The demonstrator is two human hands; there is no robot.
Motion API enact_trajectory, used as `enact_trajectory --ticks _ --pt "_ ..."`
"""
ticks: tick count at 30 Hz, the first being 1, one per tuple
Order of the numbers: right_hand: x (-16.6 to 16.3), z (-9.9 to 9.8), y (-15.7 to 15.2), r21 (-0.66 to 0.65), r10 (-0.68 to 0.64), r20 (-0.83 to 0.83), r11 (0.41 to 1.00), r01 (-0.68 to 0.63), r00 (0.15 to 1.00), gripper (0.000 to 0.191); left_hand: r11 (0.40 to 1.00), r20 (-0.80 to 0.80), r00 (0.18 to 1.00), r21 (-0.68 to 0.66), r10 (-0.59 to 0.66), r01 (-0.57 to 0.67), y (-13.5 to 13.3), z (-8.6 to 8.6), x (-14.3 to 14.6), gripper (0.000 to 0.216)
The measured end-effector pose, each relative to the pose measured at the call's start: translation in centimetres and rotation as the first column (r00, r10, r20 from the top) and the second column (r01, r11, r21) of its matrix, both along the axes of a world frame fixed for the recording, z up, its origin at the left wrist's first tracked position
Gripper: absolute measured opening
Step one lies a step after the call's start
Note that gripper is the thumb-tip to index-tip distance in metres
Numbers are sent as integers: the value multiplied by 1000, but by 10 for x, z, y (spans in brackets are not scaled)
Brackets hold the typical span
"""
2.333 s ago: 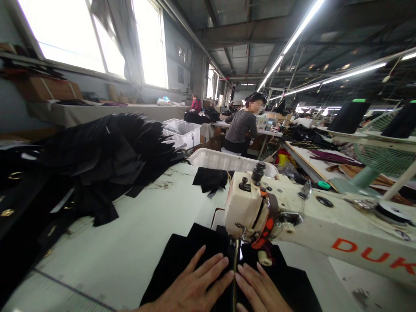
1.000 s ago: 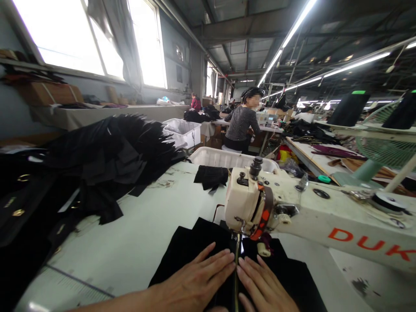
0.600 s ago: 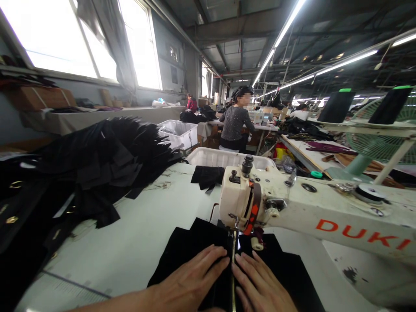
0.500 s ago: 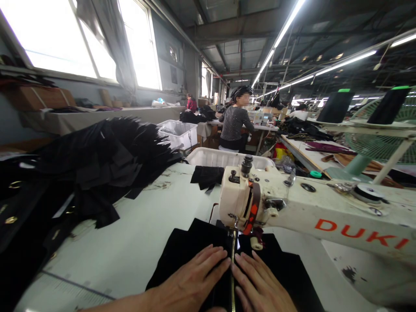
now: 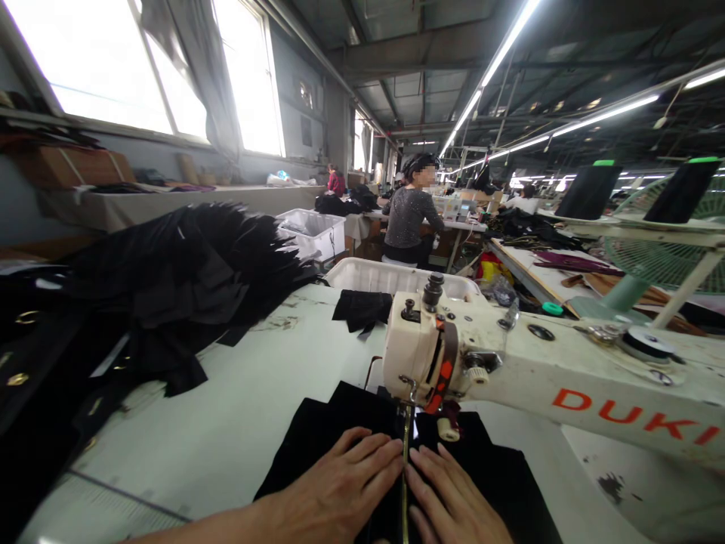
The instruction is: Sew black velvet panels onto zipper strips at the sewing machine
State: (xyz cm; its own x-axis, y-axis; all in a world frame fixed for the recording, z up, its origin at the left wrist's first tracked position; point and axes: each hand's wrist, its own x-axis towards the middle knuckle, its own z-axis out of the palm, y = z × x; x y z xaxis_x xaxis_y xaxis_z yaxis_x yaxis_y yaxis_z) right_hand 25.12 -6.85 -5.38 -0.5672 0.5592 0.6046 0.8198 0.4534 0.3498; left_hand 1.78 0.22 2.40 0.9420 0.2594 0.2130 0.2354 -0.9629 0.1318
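Note:
A black fabric piece (image 5: 303, 442) lies flat under the head of a white sewing machine (image 5: 419, 355). Down its middle runs a zipper (image 5: 405, 499) with gold-coloured teeth, its far end reaching beneath the machine's needle area. My left hand (image 5: 345, 483) rests on the fabric just left of the zipper, palm down with fingers stretched forward. To the right of the zipper, my right hand (image 5: 453, 495) presses flat on the same piece, fingers extended. Both sets of fingertips lie close to the zipper's edges. The needle and the presser foot cannot be made out clearly.
A large pile of black fabric pieces (image 5: 186, 279) with gold-coloured fittings covers the table's left side. Another small black piece (image 5: 362, 308) lies behind the machine head, before a white plastic crate (image 5: 396, 276). Black thread cones (image 5: 589, 193) stand at right. A co-worker (image 5: 411, 215) sits beyond.
The view has shifted very slightly. My left hand's fingers have drawn a little closer together and bent a bit; the fabric and my right hand look almost the same.

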Motion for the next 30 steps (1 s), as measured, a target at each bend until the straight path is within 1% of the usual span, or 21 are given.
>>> enact_trajectory --ticks 3,7,9,11,15,19,22,24,26,28,30 --pt "1 -3 0 -6 -24 -18 1000 24 1000 31 1000 -22 1000 18 -22 22 1 -3 2 50" --pt "0 1 4 33 24 -57 999 -22 998 29 998 -63 997 40 -38 40 4 -15 4 41" --pt "1 3 5 24 42 -36 999 -41 998 28 999 -66 997 33 -31 33 5 -19 5 38" --pt "4 3 6 6 49 4 999 -49 999 28 1000 -52 999 18 -2 3 6 -20 6 36" --pt "10 -5 5 -6 52 65 999 -51 997 29 998 3 998 22 60 -60 4 -15 6 41" --pt "9 -10 3 -29 31 61 999 -29 998 31 999 -31 998 -6 53 -53 3 -16 5 38" --pt "4 -11 3 -59 -29 75 998 34 997 36 998 -29 999 -40 40 -41 2 -20 4 46" --pt "2 -9 4 -66 -52 94 996 59 994 39 998 -18 999 -40 48 -48 0 -22 3 49" --pt "0 -6 6 -65 -47 96 996 54 994 38 998 -8 998 -33 61 -62 -1 -21 2 48" --pt "-1 1 9 -58 -52 83 997 56 995 37 996 0 997 -54 76 -76 0 -18 3 49" --pt "-2 10 14 -41 -71 63 996 73 996 38 990 4 995 -99 97 -96 3 -13 6 56"
